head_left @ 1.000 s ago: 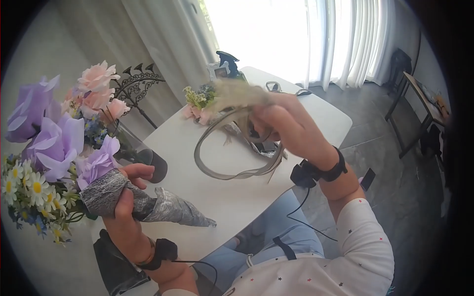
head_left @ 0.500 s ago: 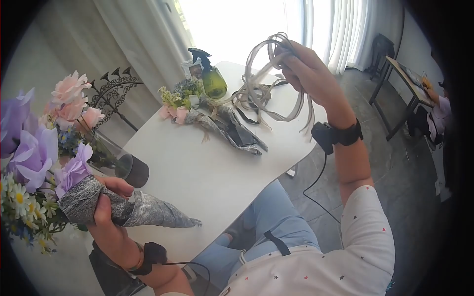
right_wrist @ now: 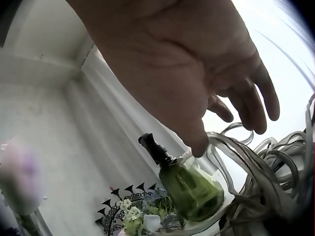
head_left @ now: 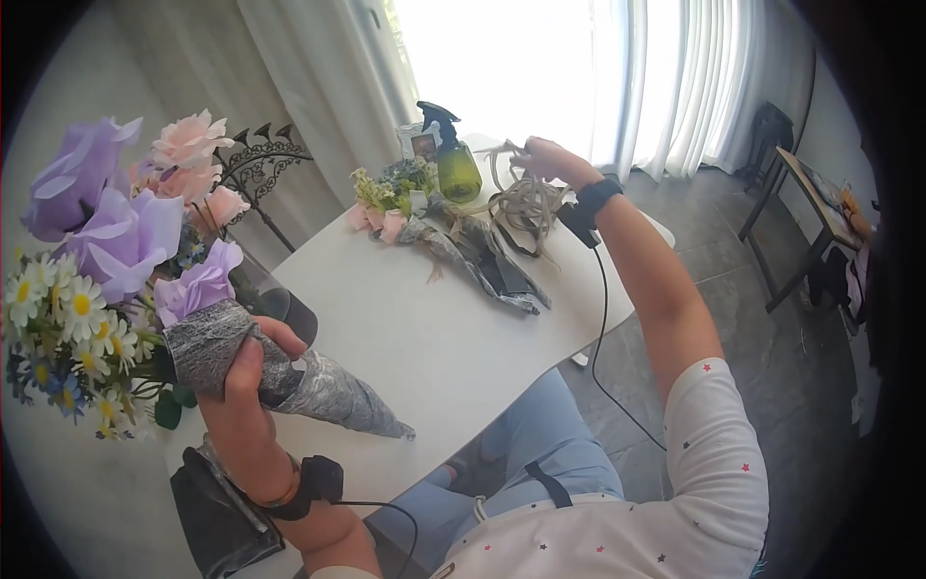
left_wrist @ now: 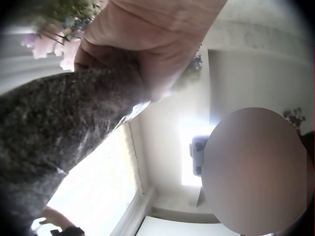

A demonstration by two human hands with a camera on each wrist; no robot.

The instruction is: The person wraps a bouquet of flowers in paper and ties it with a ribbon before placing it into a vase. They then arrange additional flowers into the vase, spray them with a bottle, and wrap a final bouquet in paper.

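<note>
My left hand [head_left: 243, 378] grips a bouquet by its grey paper wrapping [head_left: 342, 394], with the cone's tip pointing down to the right over the table. Large purple flowers [head_left: 130, 241] and white daisies [head_left: 85, 307] spread from its upper end. At the far side of the table, my right hand [head_left: 554, 161] is above a pile of sheer grey-brown ribbon [head_left: 529, 207]. In the right wrist view its fingers are loosely bent and apart from the thumb, and ribbon loops [right_wrist: 246, 162] pass by the thumb tip.
Left of the ribbon stands a green spray bottle [head_left: 459, 176]. A smaller wrapped bouquet [head_left: 482, 261] lies before it on the white table [head_left: 424, 338]. Pink roses [head_left: 193, 145] stand in a clear vase [head_left: 289, 317] beside my left hand. A black bag [head_left: 217, 521] sits at the near left.
My right hand has lifted the ribbon loops rightward, then brought them down to the table's far side, and its fingers have loosened. My left hand keeps its grip on the bouquet.
</note>
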